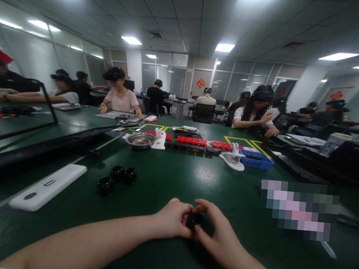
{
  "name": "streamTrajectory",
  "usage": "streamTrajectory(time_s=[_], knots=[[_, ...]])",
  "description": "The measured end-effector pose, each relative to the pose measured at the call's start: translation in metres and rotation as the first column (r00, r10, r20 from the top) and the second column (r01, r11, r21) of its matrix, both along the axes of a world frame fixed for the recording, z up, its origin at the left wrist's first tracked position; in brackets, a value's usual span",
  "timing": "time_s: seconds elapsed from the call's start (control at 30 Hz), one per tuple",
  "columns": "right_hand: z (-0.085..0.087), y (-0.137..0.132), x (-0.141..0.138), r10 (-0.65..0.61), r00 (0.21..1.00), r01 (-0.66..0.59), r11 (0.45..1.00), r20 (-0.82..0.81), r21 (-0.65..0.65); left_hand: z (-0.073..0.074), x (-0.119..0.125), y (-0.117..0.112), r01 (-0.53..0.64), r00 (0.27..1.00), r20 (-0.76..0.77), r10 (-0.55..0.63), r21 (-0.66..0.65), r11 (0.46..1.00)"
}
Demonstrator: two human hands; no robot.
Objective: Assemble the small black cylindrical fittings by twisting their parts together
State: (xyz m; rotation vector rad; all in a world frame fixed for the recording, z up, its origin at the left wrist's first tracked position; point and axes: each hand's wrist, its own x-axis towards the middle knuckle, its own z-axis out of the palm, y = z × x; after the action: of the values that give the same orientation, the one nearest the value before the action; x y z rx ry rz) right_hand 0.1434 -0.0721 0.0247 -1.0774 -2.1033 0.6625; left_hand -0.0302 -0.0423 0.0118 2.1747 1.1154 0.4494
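Observation:
Low over the green table (pixel 143 257), my left hand (pixel 174 218) and my right hand (pixel 218 228) come together around a small round black part (pixel 197 220) with an opening in its top. My left fingers are curled against its left side. On the other side, my right thumb and fingers form a curved grip on it. Its lower portion is hidden by my hands. To the left of my hands stand similar black round parts, one nearer (pixel 105 185) and two behind it (pixel 130 175).
A white elongated device (pixel 49 188) lies left. Farther back are a metal bowl (pixel 139 140) of small pieces, white clamps (pixel 233 157), red strips (pixel 191 140) and a blue tray (pixel 257 160). Black panels (pixel 40 149) flank the left. Other people sit at surrounding tables.

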Motion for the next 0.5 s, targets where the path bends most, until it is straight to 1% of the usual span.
streamTrajectory(time_s=[0.07, 0.1, 0.17, 0.23, 0.3, 0.33, 0.4, 0.5], knots=[[0.0026, -0.0028, 0.0002, 0.066, 0.998, -0.066, 0.998, -0.012, 0.001, -0.0014, -0.0006, 0.0008, 0.005, 1.000, 0.010, -0.005, 0.003, 1.000], [0.0033, -0.0036, 0.0002, 0.075, 0.997, -0.075, 0.997, -0.013, 0.003, -0.0026, -0.0009, 0.0014, 0.005, 1.000, 0.011, -0.005, 0.003, 1.000], [0.0026, -0.0033, 0.0000, 0.034, 0.999, -0.034, 0.999, -0.010, 0.017, -0.0049, -0.0013, 0.0026, 0.004, 1.000, 0.006, -0.004, 0.004, 1.000], [-0.0001, -0.0006, -0.0003, -0.043, 0.999, 0.044, 0.998, -0.008, 0.038, -0.0062, -0.0011, 0.0032, -0.003, 1.000, -0.001, 0.003, 0.014, 1.000], [-0.0030, 0.0025, -0.0005, -0.103, 0.995, 0.103, 0.994, -0.005, 0.045, -0.0056, -0.0003, 0.0027, -0.014, 1.000, -0.005, 0.014, 0.019, 1.000], [-0.0039, 0.0035, -0.0004, -0.112, 0.994, 0.112, 0.993, -0.003, 0.043, -0.0045, 0.0002, 0.0021, -0.017, 1.000, -0.006, 0.017, 0.017, 1.000], [-0.0042, 0.0036, 0.0001, -0.081, 0.997, 0.081, 0.996, -0.003, 0.036, -0.0015, 0.0009, 0.0007, -0.017, 1.000, -0.006, 0.017, 0.004, 1.000], [-0.0019, 0.0005, 0.0015, 0.024, 0.999, -0.023, 0.999, -0.028, 0.047, 0.0020, 0.0009, -0.0006, 0.000, 1.000, 0.007, 0.000, -0.010, 1.000]])
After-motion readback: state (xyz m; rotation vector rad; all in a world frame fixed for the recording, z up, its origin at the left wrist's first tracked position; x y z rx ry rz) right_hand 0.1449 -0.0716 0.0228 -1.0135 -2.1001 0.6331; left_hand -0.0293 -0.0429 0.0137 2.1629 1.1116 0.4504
